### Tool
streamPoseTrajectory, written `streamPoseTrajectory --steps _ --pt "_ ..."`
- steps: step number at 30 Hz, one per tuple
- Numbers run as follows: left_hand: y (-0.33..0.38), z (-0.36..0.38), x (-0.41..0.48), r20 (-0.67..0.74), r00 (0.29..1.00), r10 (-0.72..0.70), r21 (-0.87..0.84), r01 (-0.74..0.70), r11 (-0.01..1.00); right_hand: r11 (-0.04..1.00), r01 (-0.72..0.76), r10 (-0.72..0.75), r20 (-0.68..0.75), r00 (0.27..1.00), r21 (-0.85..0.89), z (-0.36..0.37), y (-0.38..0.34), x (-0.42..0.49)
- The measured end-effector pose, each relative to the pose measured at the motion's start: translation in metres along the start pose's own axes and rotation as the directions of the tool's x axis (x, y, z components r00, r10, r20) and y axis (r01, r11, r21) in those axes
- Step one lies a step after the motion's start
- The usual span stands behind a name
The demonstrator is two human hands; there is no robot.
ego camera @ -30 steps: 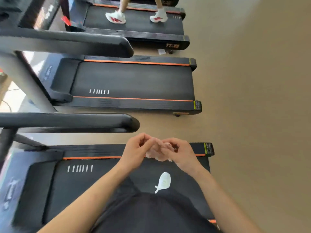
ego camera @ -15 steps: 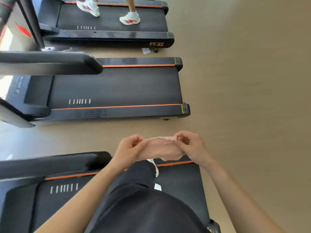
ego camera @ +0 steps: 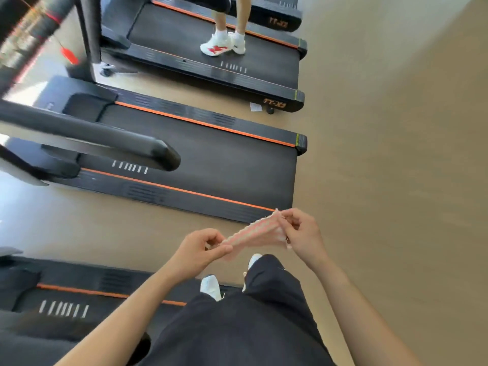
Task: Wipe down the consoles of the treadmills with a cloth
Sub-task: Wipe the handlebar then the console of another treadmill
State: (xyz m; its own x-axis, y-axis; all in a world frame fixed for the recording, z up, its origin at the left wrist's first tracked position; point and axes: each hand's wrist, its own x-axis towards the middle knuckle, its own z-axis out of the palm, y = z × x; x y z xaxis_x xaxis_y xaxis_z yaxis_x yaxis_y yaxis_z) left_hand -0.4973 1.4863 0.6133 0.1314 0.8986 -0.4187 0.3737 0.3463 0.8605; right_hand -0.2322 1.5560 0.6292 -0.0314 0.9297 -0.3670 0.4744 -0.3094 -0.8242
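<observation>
Floor [ego camera: 396, 154]: smooth tan flooring, bare across the right half of the view and running in strips between the machines.
Nearest treadmill [ego camera: 79, 307]: lower left, black belt with an orange side stripe and a row of white dashes; the person's white shoe [ego camera: 210, 287] rests at its edge.
Middle treadmill [ego camera: 211, 159]: black deck with orange stripes along both sides, lying at a slant across the centre; nobody on it.
Handrail [ego camera: 111, 138]: thick black bar reaching in from the left above the middle treadmill's belt, somewhat blurred.
Far treadmill [ego camera: 200, 56]: top of the view, same black and orange build, orange lettering on its rear cap.
Other person [ego camera: 224, 40]: bare lower legs and white shoes with red marks standing on the far treadmill's belt.
Cloth [ego camera: 253, 235]: pale pink, seemingly ribbed or striped, stretched in a narrow band in the air between the two hands, over the floor strip in front of the middle treadmill.
Left hand [ego camera: 198, 249]: fingers curled in, pinching the lower left end of the cloth.
Right hand [ego camera: 301, 233]: fingers bent and closed on the upper right end of the cloth, held a little higher.
Clothing [ego camera: 237, 326]: dark trousers fill the bottom centre.
Consoles: none can be made out clearly; the upper left corner is a blur.
</observation>
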Motion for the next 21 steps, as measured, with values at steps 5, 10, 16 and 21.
streamPoseTrajectory --steps 5,10,16,21 --pt "0.026 -0.011 0.075 -0.243 0.965 -0.095 -0.047 0.086 0.995 0.987 0.021 0.003 0.151 0.989 -0.157 -0.010 -0.014 0.120" --pt "0.059 -0.035 0.163 -0.456 0.863 -0.216 -0.117 0.182 0.976 0.978 0.122 -0.054 0.359 0.932 -0.170 -0.015 -0.059 0.241" --pt "0.124 -0.078 0.242 -0.649 0.692 -0.318 -0.260 0.191 0.947 0.918 0.330 -0.125 0.627 0.769 -0.221 -0.009 -0.143 0.367" --pt "0.139 -0.131 0.284 -0.723 0.596 -0.349 -0.321 0.158 0.934 0.860 0.468 -0.179 0.740 0.648 -0.201 0.032 -0.223 0.445"
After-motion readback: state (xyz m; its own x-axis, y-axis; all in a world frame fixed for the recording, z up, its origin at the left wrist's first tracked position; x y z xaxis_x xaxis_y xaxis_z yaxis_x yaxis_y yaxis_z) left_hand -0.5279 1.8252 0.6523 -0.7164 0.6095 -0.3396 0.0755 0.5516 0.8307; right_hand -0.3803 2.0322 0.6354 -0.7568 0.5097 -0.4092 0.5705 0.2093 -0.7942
